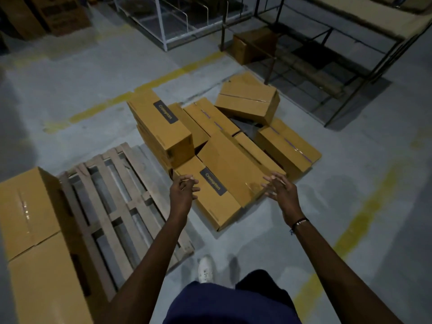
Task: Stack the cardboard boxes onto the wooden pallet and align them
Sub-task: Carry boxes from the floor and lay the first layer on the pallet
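A wooden pallet (121,202) lies on the floor at lower left. Two cardboard boxes (35,230) stand on its left end. Right of the pallet lies a loose heap of several brown cardboard boxes (233,127). The nearest one, a long box with a dark label (224,183), lies flat on the floor. My left hand (183,190) reaches over its left end with loosely curled fingers, holding nothing. My right hand (280,190) hovers at its right side with fingers spread; I cannot tell whether either hand touches the cardboard.
Yellow lines (355,225) mark the grey concrete floor. Metal racks (327,54) stand at the back right with a box (252,47) beneath one. A white wire frame (163,22) stands at the back. More cartons (46,15) sit at top left. My foot (205,268) is near the pallet's corner.
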`<state>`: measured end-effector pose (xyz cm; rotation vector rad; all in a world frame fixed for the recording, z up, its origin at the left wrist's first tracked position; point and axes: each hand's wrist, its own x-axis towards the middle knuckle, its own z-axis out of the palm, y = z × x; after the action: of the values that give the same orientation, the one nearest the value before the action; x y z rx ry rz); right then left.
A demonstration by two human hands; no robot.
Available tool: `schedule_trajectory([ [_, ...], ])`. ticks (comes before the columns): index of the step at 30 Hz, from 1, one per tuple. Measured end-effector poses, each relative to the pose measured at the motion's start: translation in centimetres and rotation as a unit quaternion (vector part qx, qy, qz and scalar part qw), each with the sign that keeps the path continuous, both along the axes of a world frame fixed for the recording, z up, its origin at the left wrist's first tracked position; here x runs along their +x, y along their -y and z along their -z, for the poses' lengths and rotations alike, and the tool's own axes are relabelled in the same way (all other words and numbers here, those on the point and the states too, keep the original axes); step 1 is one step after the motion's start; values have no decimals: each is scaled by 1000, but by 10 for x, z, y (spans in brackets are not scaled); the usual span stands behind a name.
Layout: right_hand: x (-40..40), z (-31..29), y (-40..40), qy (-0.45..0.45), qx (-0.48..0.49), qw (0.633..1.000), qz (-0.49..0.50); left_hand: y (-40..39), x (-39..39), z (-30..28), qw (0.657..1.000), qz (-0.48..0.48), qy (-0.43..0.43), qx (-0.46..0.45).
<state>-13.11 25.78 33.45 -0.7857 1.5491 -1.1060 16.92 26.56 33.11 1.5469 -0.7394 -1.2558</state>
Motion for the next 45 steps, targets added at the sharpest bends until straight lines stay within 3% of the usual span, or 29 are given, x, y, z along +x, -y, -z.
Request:
schedule_trajectory([
  [9,-64,24,122,-32,10,996,-83,80,-68,24,999,-31,20,37],
  [19,-118,28,249,-68,3,964,-258,128,-147,44,979,-191,-3,74],
  [26,-116,68,315,-115,21,938,-327,153,-155,74,961,-251,-14,118],
  [33,-103,165,382,-199,33,918,-342,208,-141,168,960,-239,-38,143],
  [45,-77,376,451,-267,62,885,-377,267,-137,394,954,-228,-63,184],
])
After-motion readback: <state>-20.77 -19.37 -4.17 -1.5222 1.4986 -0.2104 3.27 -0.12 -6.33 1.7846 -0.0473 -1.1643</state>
